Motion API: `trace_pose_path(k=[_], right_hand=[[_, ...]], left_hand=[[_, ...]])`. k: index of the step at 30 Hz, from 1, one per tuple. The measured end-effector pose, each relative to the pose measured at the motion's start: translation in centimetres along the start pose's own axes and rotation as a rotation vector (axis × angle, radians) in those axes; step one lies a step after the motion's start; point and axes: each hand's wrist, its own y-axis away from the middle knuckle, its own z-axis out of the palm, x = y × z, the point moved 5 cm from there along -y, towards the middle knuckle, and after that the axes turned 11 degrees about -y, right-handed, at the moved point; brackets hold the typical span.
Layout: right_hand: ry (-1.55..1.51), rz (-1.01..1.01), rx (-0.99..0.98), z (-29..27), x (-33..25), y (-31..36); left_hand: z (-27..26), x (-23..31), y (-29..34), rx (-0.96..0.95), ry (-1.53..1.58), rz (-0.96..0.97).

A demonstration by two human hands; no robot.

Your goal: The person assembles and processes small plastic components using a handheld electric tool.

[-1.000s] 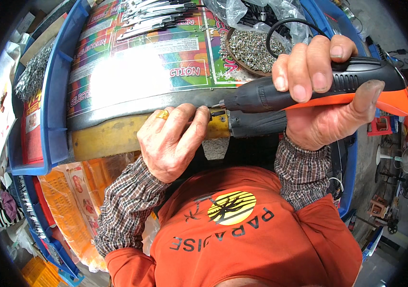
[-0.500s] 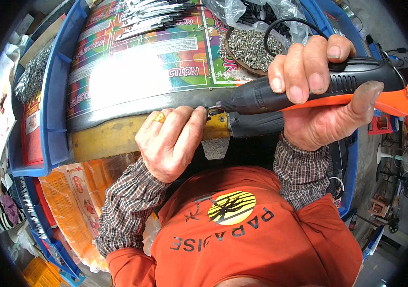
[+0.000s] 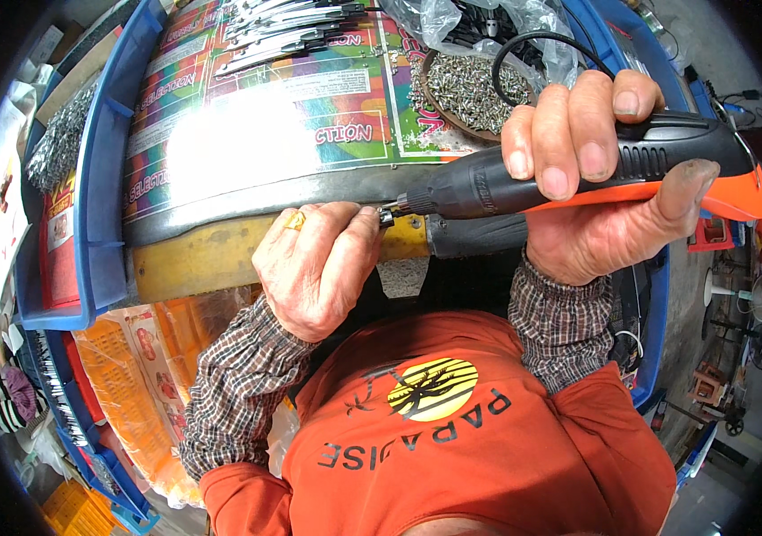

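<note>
My right hand [image 3: 608, 237] is wrapped round a black and orange electric screwdriver [image 3: 479, 186], which lies nearly level with its tip to the left. At that tip, my left hand [image 3: 314, 268] pinches a small dark metal piece [image 3: 387, 217] between thumb and fingers. Most of the piece is hidden by the fingers, and whether a screw sits between it and the bit cannot be made out. Both hands are over the near edge of the work surface, above a yellow bar [image 3: 193, 259] with a black-wrapped end [image 3: 479, 234].
Beyond the screwdriver sits a round dish [image 3: 472, 134] of small metal screws. Thin metal strips [image 3: 287, 40] are piled at the far side, beside a clear plastic bag [image 3: 430, 20]. A blue crate wall [image 3: 99, 205] stands at the left; a black cord [image 3: 524, 40] loops at the right.
The screwdriver's nose has shifted slightly to the left. More of the dark piece shows at my left fingertips, and the left hand has barely moved.
</note>
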Motion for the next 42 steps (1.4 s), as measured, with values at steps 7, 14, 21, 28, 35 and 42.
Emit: trace_pose_path(k=[7,14,21,28,35,42], right_hand=[[-0.01,-0.002,0.016,-0.2,-0.1,0.1],[-0.081,-0.024,0.03,-0.3,0.1,0.1],[-0.078,-0.018,0.012,-0.6,-0.3,0.0],[0.093,-0.04,0.001,-1.0,-0.4,0.1],[0.244,-0.068,0.081,-0.9,0.6,0.1],[0.265,-0.07,0.106,-1.1,1.0,0.0]], left_hand=[[0.1,0.0,0.0,0.043,0.006,-0.009],[0.2,0.0,-0.1,0.001,-0.017,0.0],[0.2,0.0,-0.1,-0.007,-0.044,0.021],[0.5,0.0,0.2,0.022,-0.115,0.051],[0.7,0.2,0.1,0.011,-0.136,0.062],[0.5,0.2,-0.1,0.027,-0.126,0.084]])
